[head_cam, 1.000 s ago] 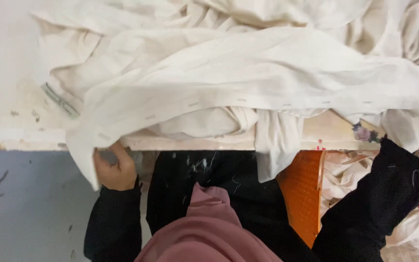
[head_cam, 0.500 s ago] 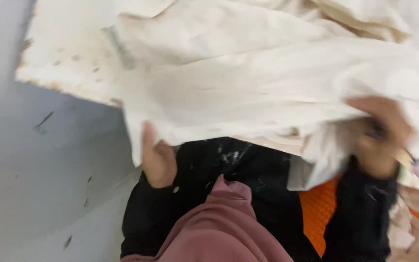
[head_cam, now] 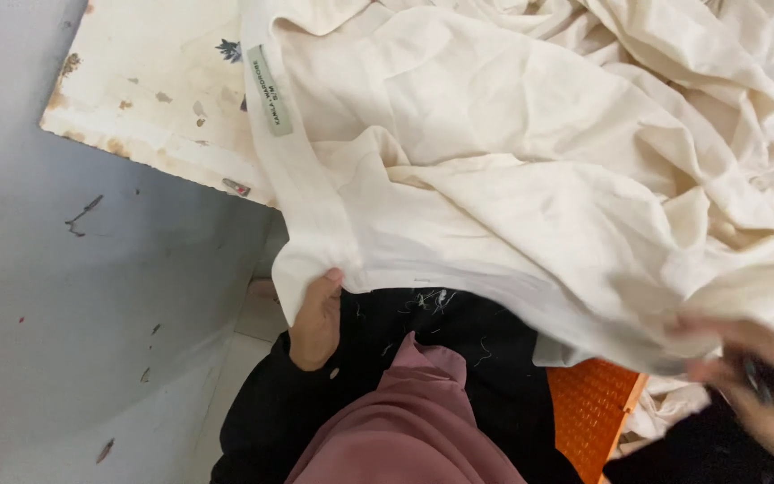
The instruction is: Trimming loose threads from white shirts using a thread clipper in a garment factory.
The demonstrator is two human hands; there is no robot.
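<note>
Left hand (head_cam: 315, 323) pinched on the hem of the crumpled cream cotton garment (head_cam: 530, 170); right hand (head_cam: 763, 376) beneath its edge (blurred, grip unclear).

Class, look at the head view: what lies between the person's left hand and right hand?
The lower edge of the cream cloth spans from left hand to right hand, over dark clothing, in the head view.

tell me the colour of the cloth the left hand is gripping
Cream, off-white cloth, pinched at its edge by the left hand; head view.
</note>
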